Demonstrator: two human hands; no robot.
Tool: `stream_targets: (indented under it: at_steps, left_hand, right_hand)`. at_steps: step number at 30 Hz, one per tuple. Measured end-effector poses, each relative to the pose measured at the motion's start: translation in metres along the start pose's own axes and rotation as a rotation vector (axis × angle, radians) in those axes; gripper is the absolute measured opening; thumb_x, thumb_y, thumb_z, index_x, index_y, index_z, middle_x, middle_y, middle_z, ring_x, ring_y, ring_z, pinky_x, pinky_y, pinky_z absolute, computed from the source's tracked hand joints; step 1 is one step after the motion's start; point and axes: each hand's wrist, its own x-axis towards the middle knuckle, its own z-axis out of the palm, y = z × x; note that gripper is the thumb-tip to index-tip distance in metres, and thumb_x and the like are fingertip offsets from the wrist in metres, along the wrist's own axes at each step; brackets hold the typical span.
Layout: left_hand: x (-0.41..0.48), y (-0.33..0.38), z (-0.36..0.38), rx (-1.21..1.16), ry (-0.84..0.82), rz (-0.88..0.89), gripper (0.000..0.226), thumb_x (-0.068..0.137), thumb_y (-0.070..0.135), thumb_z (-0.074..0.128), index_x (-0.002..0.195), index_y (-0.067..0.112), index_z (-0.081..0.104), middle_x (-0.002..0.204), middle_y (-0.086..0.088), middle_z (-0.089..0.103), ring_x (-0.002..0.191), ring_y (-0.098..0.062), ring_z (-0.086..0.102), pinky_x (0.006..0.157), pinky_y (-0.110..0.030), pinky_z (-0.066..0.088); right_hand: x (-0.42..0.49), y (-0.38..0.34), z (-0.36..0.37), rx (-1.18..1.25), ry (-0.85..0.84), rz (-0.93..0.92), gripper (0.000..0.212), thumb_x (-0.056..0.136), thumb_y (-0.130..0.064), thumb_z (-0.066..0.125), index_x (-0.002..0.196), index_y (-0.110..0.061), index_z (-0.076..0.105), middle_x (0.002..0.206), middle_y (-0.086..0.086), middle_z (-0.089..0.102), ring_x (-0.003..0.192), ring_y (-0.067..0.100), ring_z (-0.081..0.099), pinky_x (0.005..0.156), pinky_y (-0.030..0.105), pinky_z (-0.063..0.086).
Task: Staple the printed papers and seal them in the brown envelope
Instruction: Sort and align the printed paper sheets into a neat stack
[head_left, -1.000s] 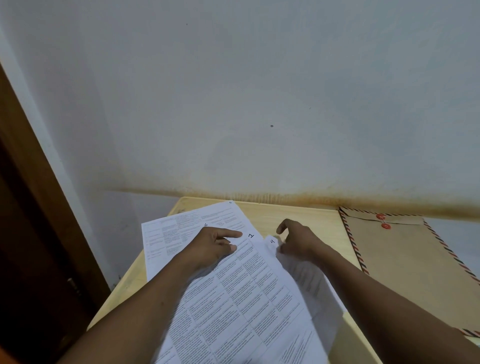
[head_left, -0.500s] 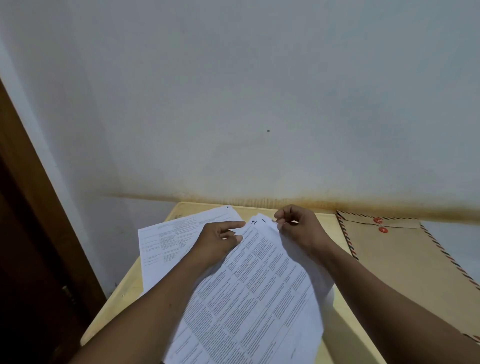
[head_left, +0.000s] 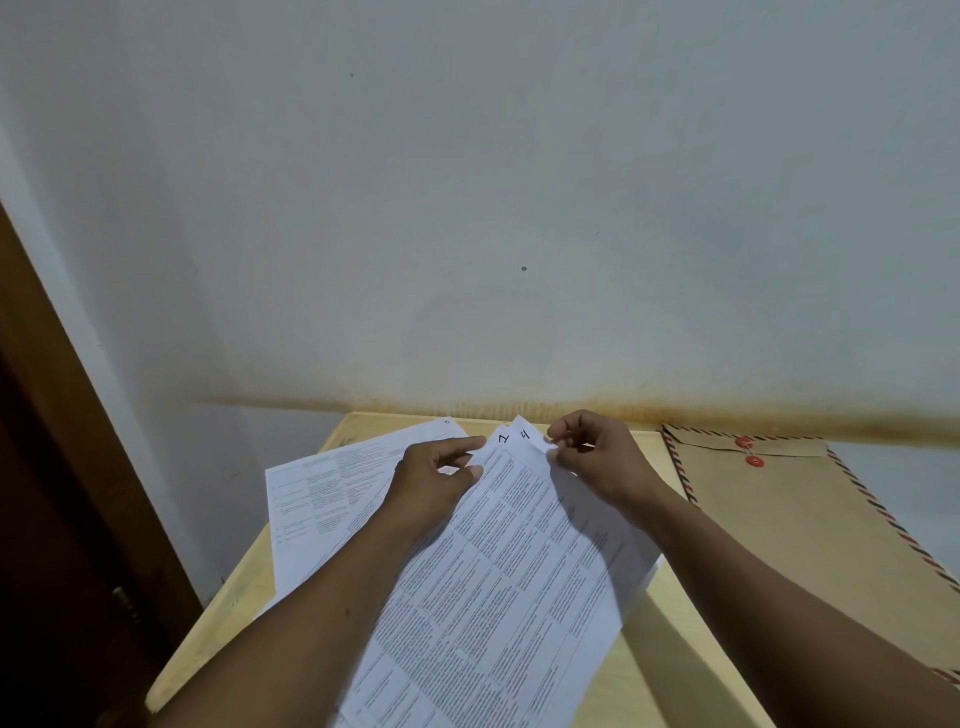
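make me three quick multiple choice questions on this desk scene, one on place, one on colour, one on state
1. Where is the brown envelope? A) right of the printed papers B) beneath them C) left of them
2. What colour are its button clasps? A) blue B) red C) green
3. What is the right hand doing? A) lying flat on the envelope B) holding a stapler C) pinching a paper corner

Answers: 1 A, it lies beside the sheets' right edge; 2 B, both discs are red; 3 C, thumb and fingers close on a top corner.
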Motion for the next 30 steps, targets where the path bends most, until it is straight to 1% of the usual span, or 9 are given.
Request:
stream_targets:
  at_steps: [4,7,9,11,13,19,23,27,30]
  left_hand:
    - [0.0,-0.003,-0.002,-0.046,-0.043,-0.049,0.034,0.087,0.009,0.08,0.113,0.031,0.079,0.114,0.008,0.075,0.11,-0.012,0.07,0.103,-0.036,0.053]
    - [-0.001,-0.006,-0.003,-0.068,-0.083,-0.075,0.035,0.085,0.004,0.08,0.111,0.028,0.081,0.09,0.002,0.073,0.095,-0.015,0.072,0.101,-0.038,0.056]
    - [0.001,-0.006,-0.004,-0.087,-0.114,-0.075,0.035,0.087,0.001,0.079,0.115,0.023,0.079,0.078,-0.003,0.066,0.079,-0.012,0.071,0.088,-0.029,0.06]
    - [0.001,-0.003,-0.003,-0.064,-0.104,-0.051,0.034,0.088,0.002,0.078,0.115,0.023,0.078,0.077,-0.004,0.063,0.07,-0.004,0.069,0.07,-0.014,0.056]
    - [0.003,-0.002,-0.004,-0.046,-0.092,-0.031,0.033,0.089,0.003,0.077,0.115,0.023,0.078,0.074,-0.002,0.061,0.069,-0.004,0.067,0.064,-0.01,0.053]
    - [0.005,0.001,-0.008,0.065,-0.096,0.008,0.031,0.091,0.011,0.077,0.117,0.028,0.076,0.077,-0.005,0.059,0.076,-0.007,0.063,0.06,-0.001,0.046]
    - [0.004,-0.001,-0.01,0.055,-0.097,-0.007,0.031,0.09,0.008,0.077,0.117,0.024,0.076,0.078,-0.006,0.059,0.072,-0.004,0.065,0.069,-0.012,0.05]
    - [0.003,0.0,-0.013,0.005,-0.12,-0.032,0.032,0.091,0.0,0.074,0.118,0.016,0.074,0.079,-0.007,0.06,0.06,0.005,0.066,0.057,-0.007,0.049]
    - [0.007,-0.002,-0.013,-0.034,-0.068,-0.041,0.03,0.091,0.002,0.075,0.114,0.022,0.077,0.069,0.003,0.062,0.069,-0.004,0.07,0.066,-0.014,0.052]
  right_hand:
    - [0.001,0.003,0.003,-0.092,-0.021,-0.022,0.017,0.089,-0.003,0.065,0.088,-0.017,0.074,0.081,0.008,0.065,0.071,0.012,0.054,0.067,0.024,0.045]
    - [0.001,0.004,0.007,-0.131,-0.017,-0.015,0.021,0.091,-0.007,0.06,0.085,-0.021,0.075,0.088,0.005,0.074,0.072,0.01,0.058,0.068,0.023,0.046]
    - [0.001,0.005,0.01,-0.139,-0.005,-0.026,0.02,0.091,-0.011,0.06,0.086,-0.023,0.075,0.086,0.001,0.075,0.073,0.007,0.06,0.073,0.024,0.048]
    - [0.0,0.003,0.01,-0.128,-0.001,-0.027,0.014,0.09,-0.016,0.064,0.09,-0.025,0.074,0.081,-0.003,0.074,0.07,0.004,0.061,0.072,0.025,0.049]
    - [0.001,0.002,0.009,-0.113,-0.021,-0.018,0.012,0.087,-0.019,0.071,0.096,-0.027,0.071,0.075,-0.005,0.07,0.066,0.007,0.062,0.069,0.029,0.05]
    - [0.005,0.009,0.015,-0.187,-0.043,-0.041,0.017,0.089,-0.012,0.068,0.097,-0.025,0.074,0.069,-0.007,0.069,0.072,0.011,0.066,0.079,0.035,0.055]
    - [0.006,0.012,0.021,-0.192,-0.033,-0.029,0.019,0.092,-0.012,0.065,0.099,-0.025,0.076,0.087,0.004,0.076,0.084,0.019,0.07,0.084,0.035,0.055]
    - [0.008,0.014,0.025,-0.19,-0.047,-0.009,0.02,0.092,-0.014,0.064,0.101,-0.025,0.077,0.091,0.003,0.076,0.09,0.023,0.071,0.088,0.038,0.056]
    - [0.009,0.011,0.025,-0.196,-0.056,-0.007,0.021,0.093,-0.014,0.062,0.1,-0.026,0.078,0.091,-0.003,0.077,0.089,0.016,0.071,0.085,0.032,0.056]
